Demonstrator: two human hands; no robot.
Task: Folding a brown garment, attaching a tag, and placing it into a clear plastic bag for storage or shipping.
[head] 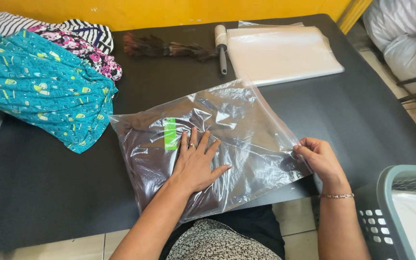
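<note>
Dark garment [169,163] is already inside the clear bag [237,120], lying flat on the bench [34,192] right in front of the person. So the loading looks done. The left hand [196,161] is down on top of the bag, palm flat, fingers [203,142] spread wide, pressing on the plastic over the garment rather than gripping anything. A green label [170,133] shows through the plastic just beside that hand.

Over at the bag's open edge, the right hand [319,159] has its fingers [304,149] pinched narrow on the plastic at the mouth. The plastic is puffed and creased in the middle, so by my read the air is not all out, and the mouth does not look closed along its length. That, I'd judge, is what is left: flatten and close.

Behind the bag, a stack of empty bags [280,53] waits at the far side, with a lint roller [222,45] and a feather duster [164,48] beside it. To the left, a pile of clothes [39,82], teal on top, lies unbagged. A grey basket [396,212] stands at the right, near the right wrist.
</note>
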